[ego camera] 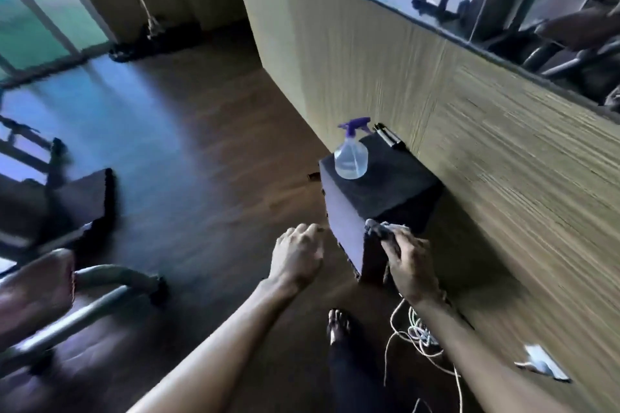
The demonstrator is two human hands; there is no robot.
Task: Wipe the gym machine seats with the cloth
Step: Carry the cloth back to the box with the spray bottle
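A grey cloth [380,229] lies bunched on the near corner of a dark box-shaped stand [389,184] against the wall. My right hand [407,260] is closed over the cloth from the near side. My left hand [297,253] hovers just left of the stand with its fingers loosely curled, holding nothing. A clear spray bottle [351,154] with a purple trigger stands upright at the far end of the stand's top. A padded gym machine seat [37,292] on a grey metal frame [110,282] sits at the lower left. The frame is blurred by motion.
A wood-panelled wall [486,161] with a mirror above runs along the right. White cords [419,335] lie tangled on the floor by my foot [339,325]. A dark mat [90,201] and another machine frame stand at the left. Brown wooden floor [208,151] stretches ahead.
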